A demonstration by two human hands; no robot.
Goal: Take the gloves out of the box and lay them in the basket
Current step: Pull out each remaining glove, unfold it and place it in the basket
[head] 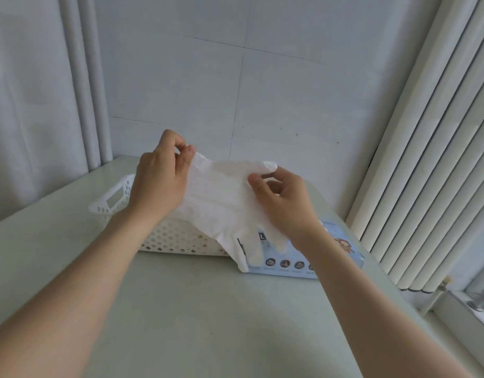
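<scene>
A view from the person's head looks down at two bare forearms reaching forward over a pale green worktop (208,309). Between the hands a thin white glove (221,197) is stretched out in the air, held above the things on the worktop and not lying in anything.

The left hand (159,184) pinches one upper corner of the glove, its fingers (191,150) curled and closed on the edge. The right hand (285,200) pinches the glove further right, thumb and fingers closed on the material near its upper edge. The glove sags between the two grips, and its lower tips dangle down in front of the box.

Under the left hand stands a white plastic basket (112,199) with round holes in its walls and a cut-out handle at its left end; the glove and hand hide its inside. Just to the right of it, touching or nearly so, lies a light blue glove box (290,266) with small round pictures along its front, partly hidden by the right wrist.

Behind is a pale tiled wall (262,91). Vertical blinds (426,159) hang on the right, and white pipes (85,77) run up the left side.
</scene>
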